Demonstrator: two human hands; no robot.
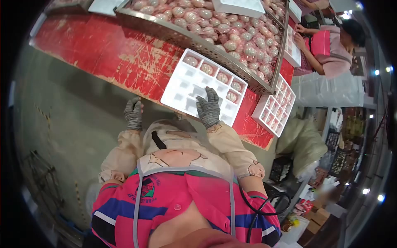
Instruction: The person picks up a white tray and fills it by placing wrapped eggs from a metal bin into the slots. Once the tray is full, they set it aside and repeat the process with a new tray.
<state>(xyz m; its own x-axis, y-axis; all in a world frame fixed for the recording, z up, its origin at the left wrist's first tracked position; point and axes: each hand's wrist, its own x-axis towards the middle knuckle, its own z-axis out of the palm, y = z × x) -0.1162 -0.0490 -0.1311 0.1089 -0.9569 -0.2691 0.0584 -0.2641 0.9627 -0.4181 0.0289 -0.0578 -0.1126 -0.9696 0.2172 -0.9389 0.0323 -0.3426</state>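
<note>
A white compartment tray [175, 89] lies on the red table [136, 70], tilted to the view. Wrapped round items [206, 69] fill compartments along its far edge and one at the right side; the other visible compartments hold none. My right hand [209, 108], in a grey glove, is over the tray's near right part with its fingers apart and nothing seen in them. Off the table's near edge, left of the tray, hangs my left hand [133, 113], also gloved; its fingers are close together, and whether they hold anything is unclear.
Beyond the tray stands a metal bin [194, 39] heaped with wrapped round items. A filled white tray [275, 106] lies at the table's right end. Another white tray [240, 7] rests on the bin. A co-worker [331, 47] handles trays at the upper right.
</note>
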